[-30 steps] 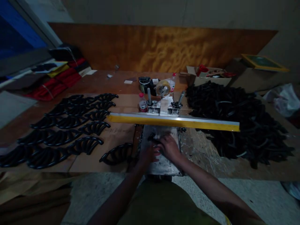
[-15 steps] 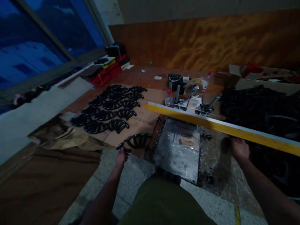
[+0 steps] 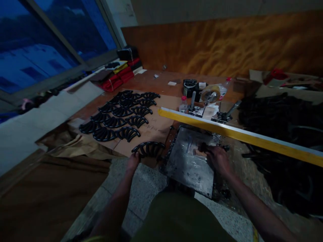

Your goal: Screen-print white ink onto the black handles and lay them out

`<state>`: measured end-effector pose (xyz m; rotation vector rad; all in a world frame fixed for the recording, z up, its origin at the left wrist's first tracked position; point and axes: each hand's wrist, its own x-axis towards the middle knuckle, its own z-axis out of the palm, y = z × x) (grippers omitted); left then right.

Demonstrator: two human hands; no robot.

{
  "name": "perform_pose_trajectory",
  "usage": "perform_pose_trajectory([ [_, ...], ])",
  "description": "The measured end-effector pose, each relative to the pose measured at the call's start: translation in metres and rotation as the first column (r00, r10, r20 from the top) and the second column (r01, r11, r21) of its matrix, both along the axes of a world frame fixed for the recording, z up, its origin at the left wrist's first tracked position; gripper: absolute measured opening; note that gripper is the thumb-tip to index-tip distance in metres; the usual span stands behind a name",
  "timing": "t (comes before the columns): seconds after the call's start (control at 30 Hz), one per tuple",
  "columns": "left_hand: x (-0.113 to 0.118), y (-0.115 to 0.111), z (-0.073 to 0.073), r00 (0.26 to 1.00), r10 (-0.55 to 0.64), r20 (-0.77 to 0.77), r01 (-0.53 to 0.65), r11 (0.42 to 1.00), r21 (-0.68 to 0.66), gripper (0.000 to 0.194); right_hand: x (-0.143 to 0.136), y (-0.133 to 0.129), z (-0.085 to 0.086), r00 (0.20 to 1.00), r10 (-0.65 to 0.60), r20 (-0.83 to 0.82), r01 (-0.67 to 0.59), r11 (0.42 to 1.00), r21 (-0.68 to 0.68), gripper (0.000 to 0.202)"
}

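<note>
The left hand touches the near end of a fanned row of glossy black curved pieces; whether it grips one, I cannot tell. The right hand is closed on a small dark piece above a flat grey metal plate. Beyond the left hand, neat black rows look finished; right of the right hand, a jumbled black heap seems still unsorted.

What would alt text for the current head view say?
The right hand holds a dark piece over a metal plate; the left hand is at the end of a row of black pieces on cardboard. A yellow bar crosses the view.
</note>
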<state>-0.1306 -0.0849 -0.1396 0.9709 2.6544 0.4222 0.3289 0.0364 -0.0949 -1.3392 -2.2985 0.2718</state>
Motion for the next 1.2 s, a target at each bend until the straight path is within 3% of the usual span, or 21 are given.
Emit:
perform_pose_trajectory([
  [0.1, 0.024, -0.006, -0.002, 0.994, 0.0, -0.105, 0.004, 0.999, 0.043, 0.047, -0.032, -0.002, 0.004, 0.994, 0.089, 0.055, -0.091, 0.996, 0.026, 0.029],
  [0.3, 0.08, 0.013, -0.008, 0.876, -0.38, -0.298, 0.392, 0.92, -0.019, 0.038, -0.05, 0.008, 0.005, 0.981, 0.11, 0.161, -0.117, 0.993, 0.034, 0.028],
  [0.5, 0.084, 0.021, -0.02, 0.851, -0.426, -0.307, 0.443, 0.896, -0.015, 0.036, -0.048, 0.01, -0.007, 0.981, 0.107, 0.16, -0.118, 0.991, 0.063, 0.029],
  [0.67, 0.084, 0.008, -0.028, 0.89, -0.347, -0.295, 0.38, 0.923, 0.06, 0.038, -0.048, 0.008, -0.005, 0.984, 0.105, 0.142, -0.113, 0.992, 0.054, 0.03],
  [0.87, 0.094, 0.005, -0.033, 0.95, -0.083, -0.303, 0.126, 0.984, 0.127, 0.054, -0.048, 0.008, -0.008, 0.984, 0.101, 0.145, -0.112, 0.991, 0.075, 0.031],
  [1.03, 0.084, 0.014, -0.027, 0.948, -0.183, -0.26, 0.198, 0.98, 0.03, 0.063, -0.046, 0.013, -0.011, 0.98, 0.13, 0.151, -0.143, 0.987, 0.078, 0.029],
  [1.2, 0.074, 0.024, -0.023, 0.956, -0.21, -0.205, 0.204, 0.978, -0.052, 0.066, -0.048, 0.015, -0.007, 0.981, 0.152, 0.12, -0.163, 0.983, 0.085, 0.031],
])
